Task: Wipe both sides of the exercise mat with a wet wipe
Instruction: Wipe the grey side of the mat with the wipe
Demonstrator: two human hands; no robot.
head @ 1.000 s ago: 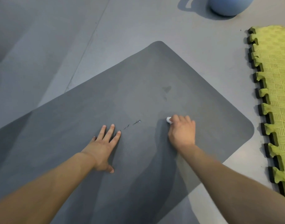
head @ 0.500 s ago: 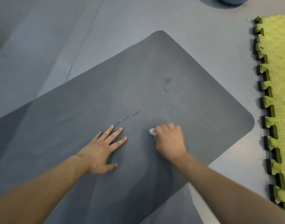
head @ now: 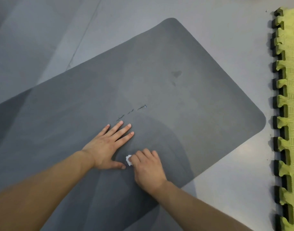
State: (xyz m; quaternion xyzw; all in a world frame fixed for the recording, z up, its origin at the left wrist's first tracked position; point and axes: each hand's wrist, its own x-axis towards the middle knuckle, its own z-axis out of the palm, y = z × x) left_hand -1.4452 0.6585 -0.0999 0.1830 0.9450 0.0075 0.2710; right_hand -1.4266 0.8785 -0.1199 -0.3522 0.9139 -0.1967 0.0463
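Pressing flat on the exercise mat (head: 159,77), the left hand (head: 108,145) lay with fingers straight and spread, pinning the dark sheet to the grey floor (head: 234,164). Just right of its thumb, the right hand (head: 148,170) curled round a crumpled wet wipe (head: 128,160), held down on the mat's near part. The mat's long axis ran from near left to far right, so most of its unwiped-looking stretch lay far and right of the wiping hand, past three small scuff marks (head: 131,111). A yellow foam tile (head: 291,114) bordered the floor at right, apart from the mat.
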